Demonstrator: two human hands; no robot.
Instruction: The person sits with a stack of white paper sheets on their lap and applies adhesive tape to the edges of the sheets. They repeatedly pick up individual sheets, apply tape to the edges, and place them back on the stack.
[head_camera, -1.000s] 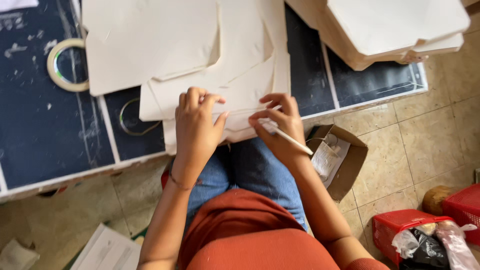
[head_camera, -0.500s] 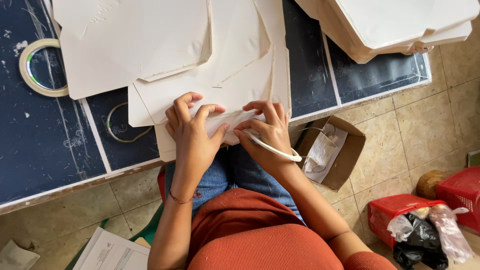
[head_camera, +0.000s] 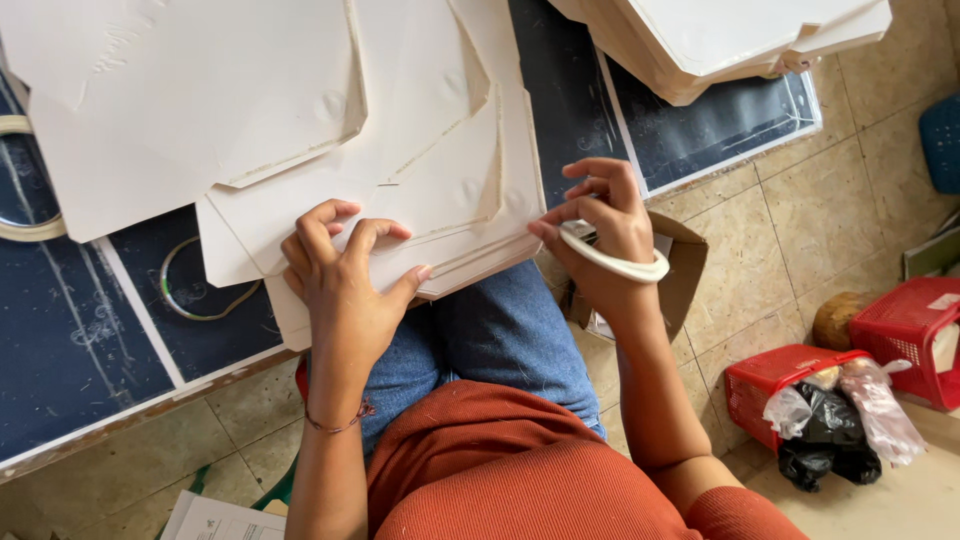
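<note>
My left hand (head_camera: 345, 285) rests fingers-down on the near edge of a stack of flat cream cardboard sheets (head_camera: 300, 130), which overhangs the dark blue mat (head_camera: 70, 340) toward my lap. My right hand (head_camera: 600, 235) is at the stack's right corner, fingertips touching the sheet edges. A white ring-shaped tape roll (head_camera: 615, 262) lies across that hand's palm, held by the fingers.
A large tape roll (head_camera: 20, 225) and a thin wire loop (head_camera: 190, 295) lie on the mat at left. More cream cardboard (head_camera: 730, 40) is piled at top right. On the tiled floor stand an open brown box (head_camera: 685, 270) and red baskets (head_camera: 790, 380) with plastic bags.
The view has shifted, so the stack appears larger and nearer. My right hand slid from the stack's front edge to its right corner, still carrying the white ring. My left hand stays on the sheets.
</note>
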